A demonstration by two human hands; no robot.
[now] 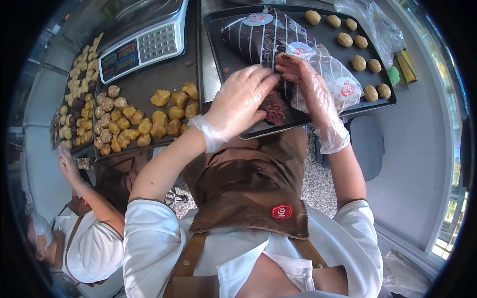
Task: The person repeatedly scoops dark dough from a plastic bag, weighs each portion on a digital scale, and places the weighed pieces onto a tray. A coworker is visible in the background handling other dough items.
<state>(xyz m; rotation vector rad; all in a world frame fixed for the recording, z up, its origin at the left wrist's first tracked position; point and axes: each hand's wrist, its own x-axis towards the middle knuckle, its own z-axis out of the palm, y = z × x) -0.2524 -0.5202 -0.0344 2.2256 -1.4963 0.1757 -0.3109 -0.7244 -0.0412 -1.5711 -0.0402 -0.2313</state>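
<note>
In the head view, my left hand [238, 89], in a clear plastic glove, bends over a crumbly mound of dark red paste [274, 108]. Its thumb touches the mound's side; whether the fingers grip any of it is hidden. Facing it, my gloved right hand [307, 80] is raised with the palm turned left and paste smeared on the fingers. No lump shows in it. Behind the hands a striped plastic bag [253, 39], dark with filling in its upper part, lies slantwise on a black baking tray [233, 72].
Several tan dough balls [345, 39] line the tray's right side. Left of it, another tray [149, 83] carries yellow lumps [160, 123], nutty balls [106, 119] and a digital scale [145, 48]. A co-worker's gloved hand [69, 164] is at far left. Clear plastic [376, 29] lies at upper right.
</note>
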